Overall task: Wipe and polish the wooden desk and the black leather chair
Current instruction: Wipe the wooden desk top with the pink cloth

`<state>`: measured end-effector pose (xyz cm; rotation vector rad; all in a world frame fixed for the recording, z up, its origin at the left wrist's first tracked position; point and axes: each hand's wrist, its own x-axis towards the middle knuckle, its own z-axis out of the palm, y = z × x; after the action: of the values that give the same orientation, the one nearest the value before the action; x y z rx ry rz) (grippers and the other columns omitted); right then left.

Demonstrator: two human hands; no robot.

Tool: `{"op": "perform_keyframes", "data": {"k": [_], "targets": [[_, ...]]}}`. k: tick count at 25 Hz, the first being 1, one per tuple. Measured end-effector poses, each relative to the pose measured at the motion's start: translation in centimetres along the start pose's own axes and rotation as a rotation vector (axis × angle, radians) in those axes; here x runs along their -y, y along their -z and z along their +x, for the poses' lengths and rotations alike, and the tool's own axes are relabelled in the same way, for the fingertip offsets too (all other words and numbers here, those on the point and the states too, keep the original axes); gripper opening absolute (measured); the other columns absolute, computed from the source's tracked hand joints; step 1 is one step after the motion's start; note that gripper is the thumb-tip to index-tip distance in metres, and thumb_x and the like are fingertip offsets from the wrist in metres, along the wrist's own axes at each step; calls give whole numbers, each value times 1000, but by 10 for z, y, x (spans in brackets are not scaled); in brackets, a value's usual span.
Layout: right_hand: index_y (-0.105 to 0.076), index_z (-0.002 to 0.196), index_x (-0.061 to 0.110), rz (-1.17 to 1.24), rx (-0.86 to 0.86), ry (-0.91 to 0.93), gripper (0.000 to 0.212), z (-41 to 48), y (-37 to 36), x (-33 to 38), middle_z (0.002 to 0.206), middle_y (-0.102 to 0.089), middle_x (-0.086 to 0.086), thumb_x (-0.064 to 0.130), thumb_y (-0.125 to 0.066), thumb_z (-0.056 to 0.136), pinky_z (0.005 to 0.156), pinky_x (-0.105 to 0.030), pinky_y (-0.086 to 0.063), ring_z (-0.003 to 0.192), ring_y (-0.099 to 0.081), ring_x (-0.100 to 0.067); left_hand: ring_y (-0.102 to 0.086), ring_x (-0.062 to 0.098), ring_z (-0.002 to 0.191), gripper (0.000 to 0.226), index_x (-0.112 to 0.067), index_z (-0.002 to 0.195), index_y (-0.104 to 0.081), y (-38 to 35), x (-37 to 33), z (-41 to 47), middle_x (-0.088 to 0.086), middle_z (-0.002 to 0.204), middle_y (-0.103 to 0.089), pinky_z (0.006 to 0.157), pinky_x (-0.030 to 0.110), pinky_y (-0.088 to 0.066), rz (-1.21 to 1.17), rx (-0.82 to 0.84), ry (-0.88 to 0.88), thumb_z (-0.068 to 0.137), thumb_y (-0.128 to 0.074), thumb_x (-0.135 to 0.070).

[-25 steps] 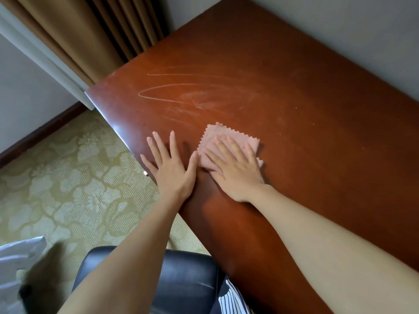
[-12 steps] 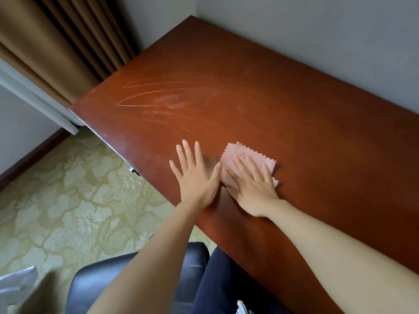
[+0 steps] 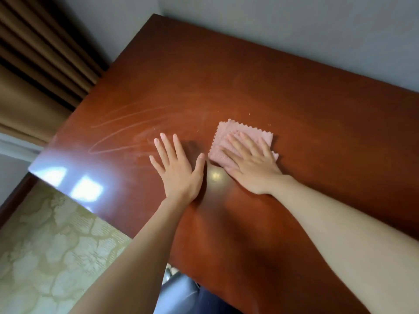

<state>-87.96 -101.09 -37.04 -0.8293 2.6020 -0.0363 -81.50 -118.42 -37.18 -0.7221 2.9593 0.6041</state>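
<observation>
Head view shows the pink cloth (image 3: 230,130) flat on the wooden table (image 3: 226,75) under my right hand (image 3: 251,165), whose straight fingers press it down without curling round it. My left hand (image 3: 179,172) lies flat and bare on the wood just beside it. Beyond my left fingertips pale smeared streaks (image 3: 127,132) show, so I judge the table only partly wiped, and the chair (image 3: 179,293), a blurred sliver below my forearms, is yet to be done.
</observation>
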Motion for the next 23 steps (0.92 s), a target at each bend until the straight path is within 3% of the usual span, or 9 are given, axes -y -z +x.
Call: {"op": "perform_keyframes", "data": {"k": [6,12,17,23], "targets": [[16,147,42,64,-29,-234,54,72,32,-45,156,25,11,52,-9,99,116,-48,14,142,27,-15,23,24,145,82,-10,153,-2,6,-16,85,10,159,16,113,49,15,44,65,-206,89,-27,-55],[12,149,39,127,-122,-475,56,95,36,-50,158,20,10,50,-12,100,117,-47,11,145,20,-15,23,25,144,78,-15,153,-8,-4,-33,90,9,160,15,112,46,19,32,117,-288,89,-31,-52],[14,149,37,99,-121,-391,56,66,22,-31,158,22,8,51,-9,100,116,-49,11,144,22,-17,23,25,145,73,-15,153,-10,-14,-33,52,7,160,13,111,45,21,29,119,-290,91,-31,-46],[18,147,38,48,-79,-177,56,-2,-7,3,157,24,7,52,-8,99,116,-51,9,144,24,-19,22,24,145,66,-17,153,-11,-15,-19,-18,5,161,12,111,51,18,49,67,-80,98,-36,-41]]}}
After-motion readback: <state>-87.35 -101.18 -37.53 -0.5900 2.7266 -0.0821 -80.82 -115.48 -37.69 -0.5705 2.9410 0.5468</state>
